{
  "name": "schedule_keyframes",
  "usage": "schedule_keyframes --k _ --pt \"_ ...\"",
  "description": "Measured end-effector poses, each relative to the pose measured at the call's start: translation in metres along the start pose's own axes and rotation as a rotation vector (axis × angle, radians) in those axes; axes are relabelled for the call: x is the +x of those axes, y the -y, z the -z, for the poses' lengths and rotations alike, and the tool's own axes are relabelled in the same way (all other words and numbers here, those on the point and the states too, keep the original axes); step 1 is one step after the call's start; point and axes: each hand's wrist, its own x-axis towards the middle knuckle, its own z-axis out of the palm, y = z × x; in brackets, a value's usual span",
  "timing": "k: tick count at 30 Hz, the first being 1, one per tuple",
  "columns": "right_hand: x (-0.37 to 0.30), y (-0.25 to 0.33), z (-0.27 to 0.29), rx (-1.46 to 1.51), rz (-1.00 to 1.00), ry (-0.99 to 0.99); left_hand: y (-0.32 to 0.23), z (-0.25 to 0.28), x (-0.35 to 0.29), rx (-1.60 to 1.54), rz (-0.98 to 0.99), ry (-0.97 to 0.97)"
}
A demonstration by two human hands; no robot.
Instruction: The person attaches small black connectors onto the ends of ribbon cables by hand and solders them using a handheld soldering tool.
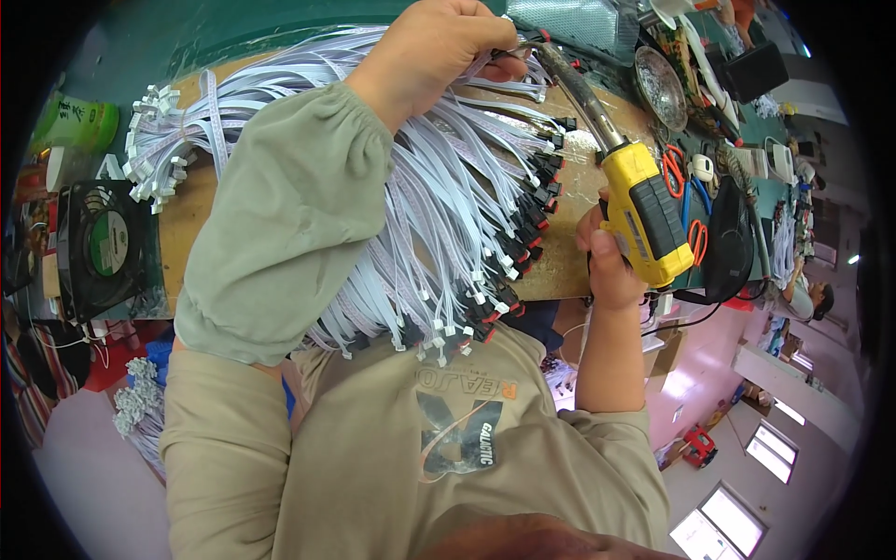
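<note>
At the far side of the bench, my left hand (pixel 431 58) is closed in a pinch on the end of a cable; its fingers partly hide that end. Just beside those fingertips is the metal nozzle of a yellow and black hot air gun (pixel 644 215). My right hand (pixel 611 257) grips this tool by its handle, with the nozzle slanting up and left. Beneath my left forearm spreads a thick bundle of flat white cables (pixel 420 196). Black and red connectors (pixel 532 229) fan out at their right ends, and small white plugs (pixel 154 140) cluster at the left.
A worn wooden board (pixel 560 271) lies under the cables. To the left stand a black fan (pixel 98 243) and a green container (pixel 79 123). On the right are a metal dish (pixel 660 89), orange-handled scissors (pixel 672 170) and a black cord. Another person (pixel 805 297) is farther off.
</note>
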Motion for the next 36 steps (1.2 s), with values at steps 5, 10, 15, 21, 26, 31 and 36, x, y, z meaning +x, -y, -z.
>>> schedule_keyframes --k 5,10,15,21,26,31,36 --pt "-0.001 -0.010 0.005 -0.070 0.016 0.016 0.001 0.000 0.000 -0.033 -0.008 0.006" --pt "0.000 -0.012 0.002 -0.093 0.041 0.001 0.009 0.005 0.008 -0.143 -0.097 0.059" --pt "0.003 -0.013 0.003 -0.164 0.073 0.020 0.010 0.007 0.011 -0.170 -0.104 0.086" --pt "0.001 -0.020 0.010 -0.253 0.089 0.042 0.009 0.005 0.008 -0.163 -0.114 0.097" --pt "0.000 -0.014 0.003 -0.187 0.090 0.016 0.009 0.004 0.010 -0.149 -0.102 0.078" --pt "0.003 0.007 -0.002 0.222 0.109 -0.046 0.008 0.004 0.010 -0.173 -0.084 0.071" --pt "0.017 0.013 0.027 0.378 0.115 -0.236 0.011 0.008 0.011 -0.151 -0.095 0.100"
